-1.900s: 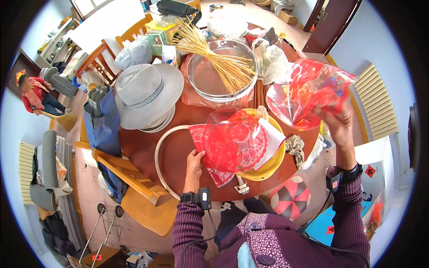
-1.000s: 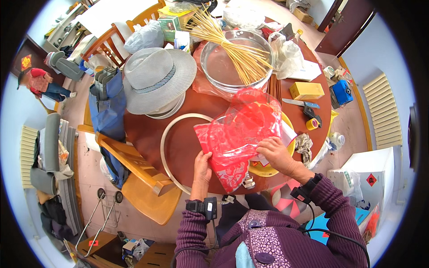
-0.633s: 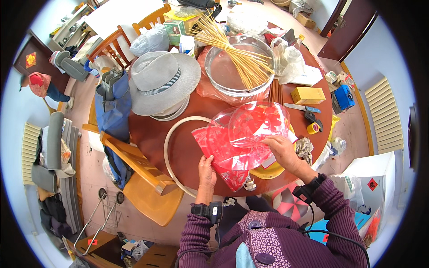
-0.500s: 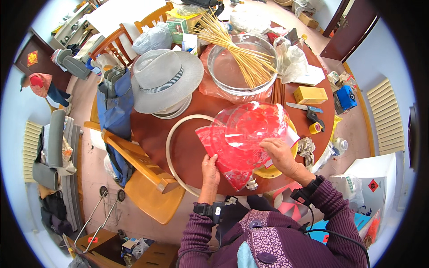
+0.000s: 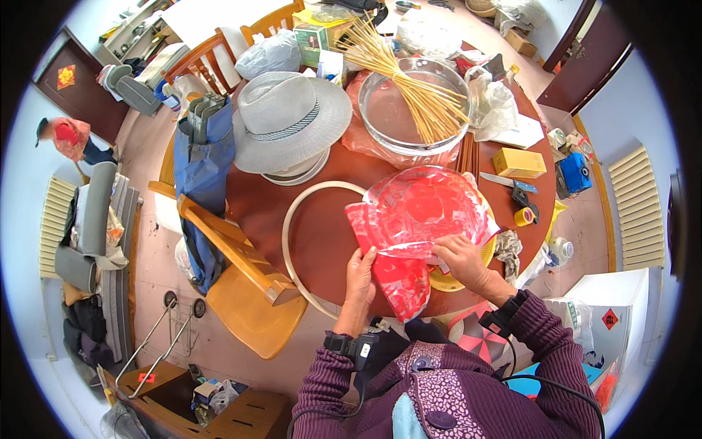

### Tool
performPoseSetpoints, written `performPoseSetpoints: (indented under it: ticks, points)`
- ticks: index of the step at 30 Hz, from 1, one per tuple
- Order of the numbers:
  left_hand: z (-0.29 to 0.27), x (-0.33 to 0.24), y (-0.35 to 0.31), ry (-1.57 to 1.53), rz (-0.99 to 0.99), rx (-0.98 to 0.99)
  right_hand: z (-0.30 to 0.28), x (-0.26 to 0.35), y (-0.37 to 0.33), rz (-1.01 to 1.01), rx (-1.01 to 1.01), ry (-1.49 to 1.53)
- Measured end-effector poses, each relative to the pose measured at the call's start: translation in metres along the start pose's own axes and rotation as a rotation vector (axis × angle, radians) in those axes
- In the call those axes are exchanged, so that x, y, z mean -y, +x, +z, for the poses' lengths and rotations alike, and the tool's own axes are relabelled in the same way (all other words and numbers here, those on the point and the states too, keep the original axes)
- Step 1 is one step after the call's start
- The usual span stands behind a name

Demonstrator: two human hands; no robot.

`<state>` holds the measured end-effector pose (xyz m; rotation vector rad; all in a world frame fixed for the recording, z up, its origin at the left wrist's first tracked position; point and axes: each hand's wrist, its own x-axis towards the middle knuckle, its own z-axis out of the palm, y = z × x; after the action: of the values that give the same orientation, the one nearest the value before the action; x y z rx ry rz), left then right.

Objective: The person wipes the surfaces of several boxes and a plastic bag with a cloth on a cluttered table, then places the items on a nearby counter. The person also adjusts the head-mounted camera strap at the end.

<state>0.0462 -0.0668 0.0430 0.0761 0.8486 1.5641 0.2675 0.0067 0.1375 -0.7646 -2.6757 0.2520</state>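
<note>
The person's left hand (image 5: 358,279) pinches the left side of the red patterned plastic (image 5: 425,205) and the right hand (image 5: 466,263) its near side, fingertips together, seemingly keeping the floppy sheet spread above the yellow basin (image 5: 447,282) by the table's (image 5: 322,245) near edge.

A home's dining area: round table (image 5: 322,252), wooden chair (image 5: 256,314), wall radiator (image 5: 638,208)

Near the white box's (image 5: 630,293) top edge we see a darkly lettered red diamond sign (image 5: 610,319); we can't read the door sign (image 5: 66,77).
</note>
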Motion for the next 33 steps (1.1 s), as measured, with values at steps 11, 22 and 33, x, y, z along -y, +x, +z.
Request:
performPoseSetpoints:
  ticks: [11, 22, 33]
  points:
    - [-0.006, 0.004, 0.001, 0.12, 0.109, -0.007, -0.054, 0.012, 0.018, 0.415, -0.231, 0.545]
    - [0.024, 0.008, 0.002, -0.041, 0.106, 0.105, -0.054, 0.036, 0.018, 0.743, -0.116, 1.374]
    - [0.043, -0.004, -0.032, -0.198, 0.004, 0.185, 0.002, 0.02, -0.002, 0.987, -0.272, 1.483]
